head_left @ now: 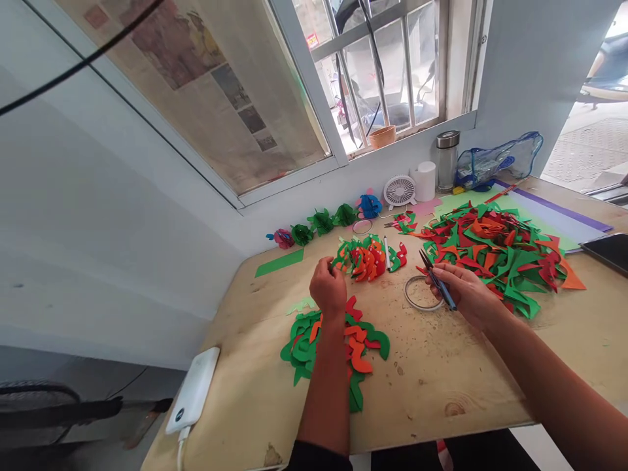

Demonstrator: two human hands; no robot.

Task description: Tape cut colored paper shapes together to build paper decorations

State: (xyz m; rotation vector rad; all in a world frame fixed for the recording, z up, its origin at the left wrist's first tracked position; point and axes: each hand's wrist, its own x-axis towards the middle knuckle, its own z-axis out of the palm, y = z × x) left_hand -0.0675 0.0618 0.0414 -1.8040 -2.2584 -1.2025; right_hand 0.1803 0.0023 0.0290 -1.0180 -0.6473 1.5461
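My right hand (464, 291) grips a pair of dark, pointed tweezers (444, 288), tips up and to the left, above a roll of narrow tape (422, 306) lying flat. My left hand (328, 286) is closed, its fingers curled away from me; whatever they pinch is hidden. Just beyond it lie small red, orange and green cut pieces with white patches (370, 257) and a white pen (387, 254). Below my left hand and partly behind that forearm spreads a pile of wavy green, orange and red cutouts (304, 347).
A large heap of red and green scraps (495, 248) covers the right side. Along the wall stand green paper flowers (321, 222), a small white fan (400, 191) and a glass bottle (447, 163). A white power bank (193, 389) and a dark phone (608, 252) lie near the edges.
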